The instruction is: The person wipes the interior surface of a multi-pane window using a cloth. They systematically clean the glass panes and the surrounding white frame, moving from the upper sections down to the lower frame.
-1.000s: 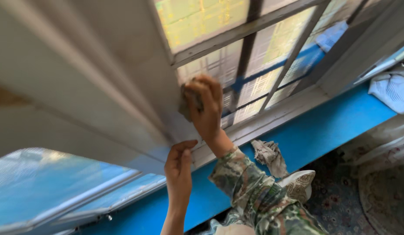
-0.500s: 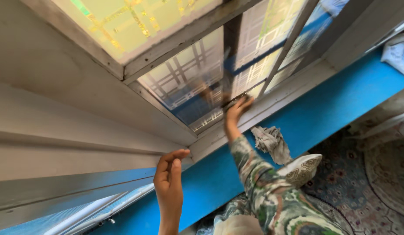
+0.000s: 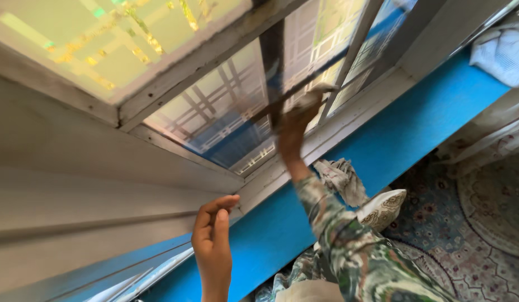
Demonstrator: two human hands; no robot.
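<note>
Since the picture half a second earlier, the right hand has climbed from the lower edge of the window pane to a spot higher on the glass, beside the dark vertical bar, while the left hand sits at much the same spot near the corner of the white window frame. The view has tilted a little, so more of the upper yellow-tinted pane shows.

Counted, largest first: one white window frame with two panes in view, one blue sill, one patterned carpet, one camouflage sleeve, one pale bundle of fabric at the sill's far end, one patterned cushion, one crumpled grey rag lying on the sill, two hands, and one small cloth.

The right hand is closed on the small cloth, pressing it flat against the glass; the cloth pokes out just above the fingertips, touching the pane. The left hand is loosely curled and empty, thumb tip just beside the frame's corner. The crumpled grey rag lies below the right forearm, apart from both hands.
</note>
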